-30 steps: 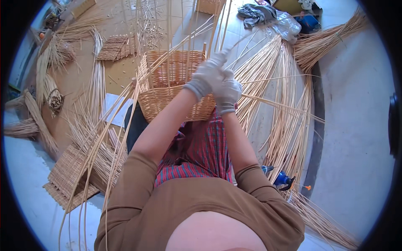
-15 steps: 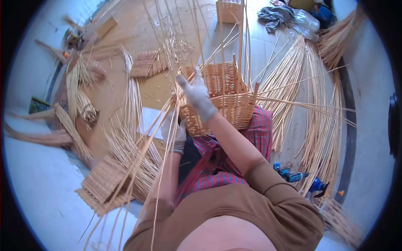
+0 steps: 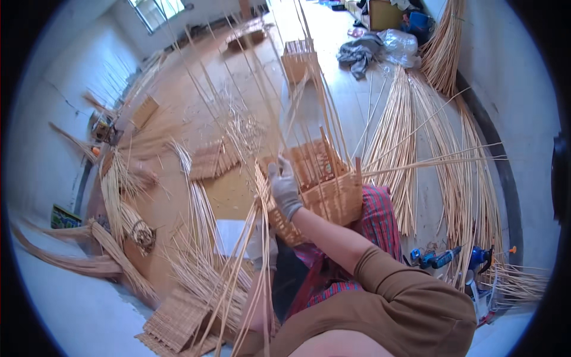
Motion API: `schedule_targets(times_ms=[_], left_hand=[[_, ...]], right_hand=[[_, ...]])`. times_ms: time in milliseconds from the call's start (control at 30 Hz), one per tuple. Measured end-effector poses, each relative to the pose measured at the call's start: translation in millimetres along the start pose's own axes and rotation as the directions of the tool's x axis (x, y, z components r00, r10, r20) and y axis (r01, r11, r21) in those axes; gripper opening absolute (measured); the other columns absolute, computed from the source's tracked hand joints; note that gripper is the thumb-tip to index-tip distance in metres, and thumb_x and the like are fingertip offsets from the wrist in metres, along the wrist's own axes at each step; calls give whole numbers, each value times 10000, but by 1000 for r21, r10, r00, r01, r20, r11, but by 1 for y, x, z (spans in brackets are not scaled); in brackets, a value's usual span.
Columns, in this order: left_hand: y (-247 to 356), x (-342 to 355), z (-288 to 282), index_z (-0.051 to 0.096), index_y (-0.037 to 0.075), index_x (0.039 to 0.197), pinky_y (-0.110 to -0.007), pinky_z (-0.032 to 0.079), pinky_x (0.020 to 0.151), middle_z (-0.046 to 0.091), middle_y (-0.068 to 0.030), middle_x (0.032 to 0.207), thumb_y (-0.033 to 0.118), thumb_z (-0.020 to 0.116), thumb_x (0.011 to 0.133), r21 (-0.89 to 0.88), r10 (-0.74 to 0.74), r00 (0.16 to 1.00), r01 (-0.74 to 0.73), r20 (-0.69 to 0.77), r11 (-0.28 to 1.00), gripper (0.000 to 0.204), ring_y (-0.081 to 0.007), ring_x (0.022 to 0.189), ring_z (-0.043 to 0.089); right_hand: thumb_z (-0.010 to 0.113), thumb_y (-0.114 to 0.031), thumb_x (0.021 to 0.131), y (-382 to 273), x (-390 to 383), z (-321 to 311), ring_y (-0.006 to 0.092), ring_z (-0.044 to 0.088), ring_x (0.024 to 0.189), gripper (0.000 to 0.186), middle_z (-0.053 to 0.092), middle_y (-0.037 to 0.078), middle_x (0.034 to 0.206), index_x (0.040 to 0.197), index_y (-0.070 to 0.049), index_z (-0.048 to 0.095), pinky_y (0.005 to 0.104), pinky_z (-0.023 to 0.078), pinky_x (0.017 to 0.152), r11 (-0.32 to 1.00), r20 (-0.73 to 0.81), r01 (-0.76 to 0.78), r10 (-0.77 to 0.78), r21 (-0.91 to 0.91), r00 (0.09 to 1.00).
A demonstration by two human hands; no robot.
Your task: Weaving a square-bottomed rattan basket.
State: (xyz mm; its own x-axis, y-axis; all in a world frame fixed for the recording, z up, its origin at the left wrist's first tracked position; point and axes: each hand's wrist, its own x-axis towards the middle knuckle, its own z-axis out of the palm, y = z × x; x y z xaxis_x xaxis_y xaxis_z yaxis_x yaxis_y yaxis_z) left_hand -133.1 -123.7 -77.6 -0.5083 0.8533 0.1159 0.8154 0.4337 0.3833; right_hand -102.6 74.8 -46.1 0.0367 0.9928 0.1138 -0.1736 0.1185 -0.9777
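A half-woven wicker basket (image 3: 333,196) rests tilted against my lap, tall stakes rising from its walls. My right hand (image 3: 284,189), in a pale glove, is at its near left rim, with thumb and fingers closed around what looks like a wicker strand. Low on the basket's left outer side is my left hand (image 3: 262,247), also gloved. Long loose strands (image 3: 238,262) hang down across it and hide its fingers. Other strands (image 3: 428,163) stick out to the right from the basket's corner.
Bundles of wicker rods (image 3: 395,149) lie on the floor to the right, near blue power tools (image 3: 437,257). At left are woven panels (image 3: 175,321), a flat woven piece (image 3: 214,159) and more rods (image 3: 202,208). A box-shaped piece (image 3: 299,65) and grey cloth (image 3: 361,52) lie farther off.
The view has tilted up, so the basket and hands sit lower. My right hand's spread thumb and fingers have drawn together at the rim. My left hand stays by the basket's left side.
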Motion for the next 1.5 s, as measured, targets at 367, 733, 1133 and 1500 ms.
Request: schedule_targets(times_ms=[367,733,1133,1500], left_hand=[[-15,13,15,482,71,1541,-476,523,793,641,-132,1054,212,873,863,25,165,963,-164,-214,986,795,-296,878,626],[-1,16,3,588,52,1163,-417,479,698,540,-40,791,188,883,866,-337,-84,996,65,-40,939,440,-220,729,530],[-16,29,-2,643,51,1117,-456,530,704,641,-136,878,237,860,871,-196,71,995,-84,-72,977,378,-309,771,622],[60,44,-1,578,56,1471,-391,506,1079,646,-185,1427,36,801,904,-337,126,984,-161,-123,928,610,-320,1269,650]], right_hand=[[667,-459,1057,-101,8,-20,129,686,671,451,738,41,773,866,-62,762,326,554,619,986,722,-67,-64,152,689],[735,-582,953,-164,19,14,233,756,1037,646,793,133,1071,1261,-15,714,347,605,948,955,449,193,-277,224,849],[529,-284,1132,-73,-7,-112,180,589,749,256,612,15,893,1092,-60,646,366,545,888,790,450,-121,-210,601,868],[648,-156,1085,-29,-6,-205,149,736,914,177,755,62,1017,1140,-10,731,297,619,863,932,370,-353,301,78,879]])
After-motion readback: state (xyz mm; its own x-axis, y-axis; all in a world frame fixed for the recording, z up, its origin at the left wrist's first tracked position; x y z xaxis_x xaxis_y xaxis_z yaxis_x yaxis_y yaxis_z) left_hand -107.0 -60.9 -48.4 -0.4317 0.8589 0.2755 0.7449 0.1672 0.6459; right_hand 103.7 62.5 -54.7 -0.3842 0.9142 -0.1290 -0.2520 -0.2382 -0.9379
